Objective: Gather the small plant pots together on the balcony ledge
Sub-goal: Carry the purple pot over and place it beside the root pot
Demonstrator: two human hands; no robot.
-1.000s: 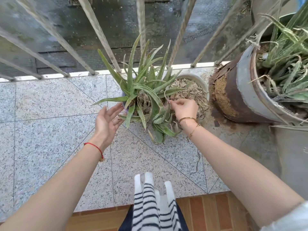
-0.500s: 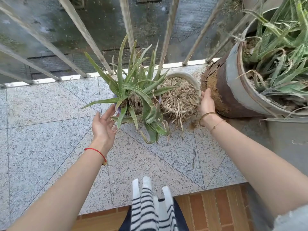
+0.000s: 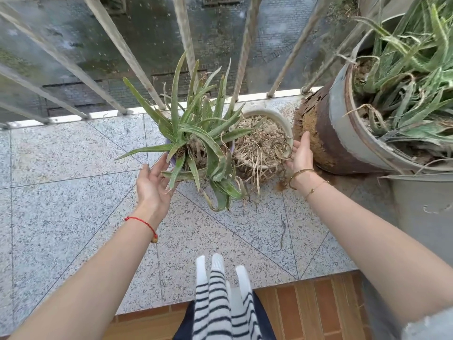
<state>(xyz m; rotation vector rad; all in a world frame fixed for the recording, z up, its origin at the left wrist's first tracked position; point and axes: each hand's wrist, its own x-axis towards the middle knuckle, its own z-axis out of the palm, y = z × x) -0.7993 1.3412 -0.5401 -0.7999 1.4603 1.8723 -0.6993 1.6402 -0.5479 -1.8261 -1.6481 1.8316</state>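
Two pots side by side on ledge [image 3: 61, 182], far edge, touching.
Aloe pot [image 3: 193, 153] left, leaves upright; dry pot [image 3: 263, 141] right. Left hand [image 3: 153, 185] and right hand [image 3: 300, 154] spread flat, flanking them.

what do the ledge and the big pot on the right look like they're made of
The ledge looks like polished speckled grey granite tiles, with thin joint lines between slabs. The big pot looks like painted metal: grey coating over brown rust, flaking and crumbling at its near side, though glazed clay cannot be ruled out.
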